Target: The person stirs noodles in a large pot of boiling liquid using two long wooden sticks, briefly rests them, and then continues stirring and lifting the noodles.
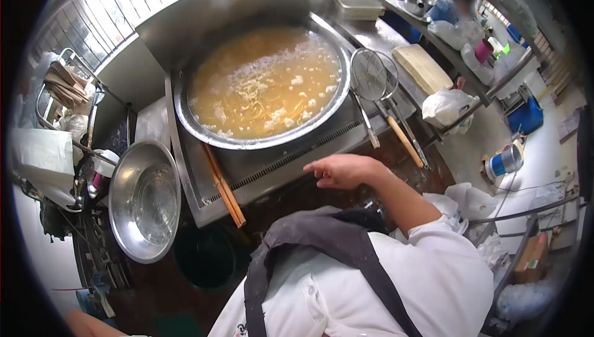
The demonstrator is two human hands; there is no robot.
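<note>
My right hand (339, 171) hangs in the air before the front edge of the stove (284, 167). Its index finger points left, the other fingers are loosely bent, and nothing shows in it. Beyond it, a wide metal pan (260, 143) holds cloudy yellow-brown liquid with noodles (260, 99) and pale foam. To the right of the pan lie a wire strainer (374, 75) with a wooden handle and another long-handled tool. A pair of long wooden sticks (223, 187) rests across the stove's left front. Only part of my left arm (93, 324) enters at the lower left; that hand is hidden.
On the left stands a large steel bowl (145, 201), tilted, above a dark green bucket (204, 253). White lidded tubs (422, 68) and a plastic bag (447, 109) sit along the right counter. Another person (455, 12) is at the far right back.
</note>
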